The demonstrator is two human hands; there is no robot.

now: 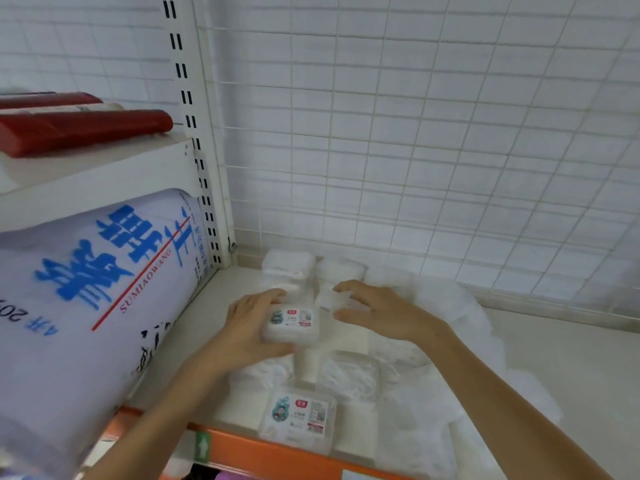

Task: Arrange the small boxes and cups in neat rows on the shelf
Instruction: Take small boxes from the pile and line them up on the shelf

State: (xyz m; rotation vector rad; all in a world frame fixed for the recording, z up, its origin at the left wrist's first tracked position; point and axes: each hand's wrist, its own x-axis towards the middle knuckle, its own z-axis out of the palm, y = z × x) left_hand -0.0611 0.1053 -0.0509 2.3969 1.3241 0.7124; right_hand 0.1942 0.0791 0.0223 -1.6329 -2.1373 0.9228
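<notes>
My left hand point(249, 327) grips a small clear plastic box with a printed label point(292, 323), thumb under its near edge and fingers over its far side. My right hand point(377, 313) reaches in beside it, fingers curled round a small clear box or cup point(330, 299) whose shape is blurred. Another labelled clear box point(299, 419) lies flat at the shelf's front edge. Two more clear boxes point(287, 268) stand at the back by the grid wall. Several white packs lie around them on the white shelf point(554, 358).
A large white pack with blue lettering point(90, 299) fills the bay at left, behind a slotted upright point(204, 168). Red tubes point(79, 128) lie on the upper left shelf. A white wire grid point(415, 133) backs the shelf; an orange rail point(263, 459) edges its front.
</notes>
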